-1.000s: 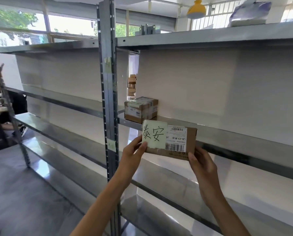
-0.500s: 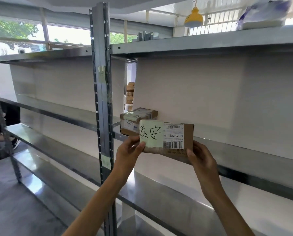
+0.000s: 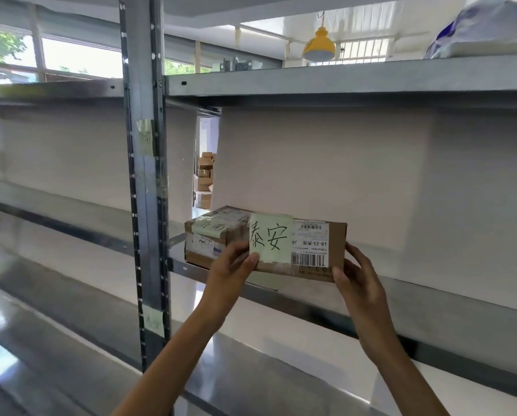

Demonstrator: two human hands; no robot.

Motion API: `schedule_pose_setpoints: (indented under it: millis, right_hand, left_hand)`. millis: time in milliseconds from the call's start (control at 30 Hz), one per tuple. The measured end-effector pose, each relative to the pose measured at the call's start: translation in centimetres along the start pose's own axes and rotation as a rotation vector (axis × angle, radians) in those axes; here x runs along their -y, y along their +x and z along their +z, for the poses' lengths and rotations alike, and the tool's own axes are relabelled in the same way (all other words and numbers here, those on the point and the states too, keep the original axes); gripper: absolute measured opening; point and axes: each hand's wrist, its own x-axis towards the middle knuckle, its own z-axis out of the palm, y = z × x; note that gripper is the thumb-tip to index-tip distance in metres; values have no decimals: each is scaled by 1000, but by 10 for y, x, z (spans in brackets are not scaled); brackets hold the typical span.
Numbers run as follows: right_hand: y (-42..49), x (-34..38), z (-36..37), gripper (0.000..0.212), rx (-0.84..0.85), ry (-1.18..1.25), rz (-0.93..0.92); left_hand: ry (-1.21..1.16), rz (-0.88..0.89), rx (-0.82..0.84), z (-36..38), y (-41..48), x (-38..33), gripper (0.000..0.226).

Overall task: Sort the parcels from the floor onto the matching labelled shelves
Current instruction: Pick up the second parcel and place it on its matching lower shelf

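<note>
At shelf edge: left hand, right hand grip parcel ends, seemingly airborne.

Windows with green trees fill the upper left of the frame. A yellow lamp hangs at upper centre. A pale wall fills the middle.

Both hands — left hand, right hand — hold a parcel at the shelf edge.
</note>
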Motion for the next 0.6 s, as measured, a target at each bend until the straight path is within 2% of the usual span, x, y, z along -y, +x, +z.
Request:
schedule_pose_setpoints:
  millis: [200, 400, 600]
  right_hand:
    - [1, -2, 16, 44, -95, -50, -8]
    - [-6, 1, 52, 45, -188, -81, -5]
    - [-25, 2, 90, 46, -243, -108, 5]
  left_hand:
    - [-45, 41, 148, -13, 17, 13, 23]
    - [-90, 62, 251, -47, 33, 20, 23]
    - [-107, -16, 273, -83, 37, 30, 27]
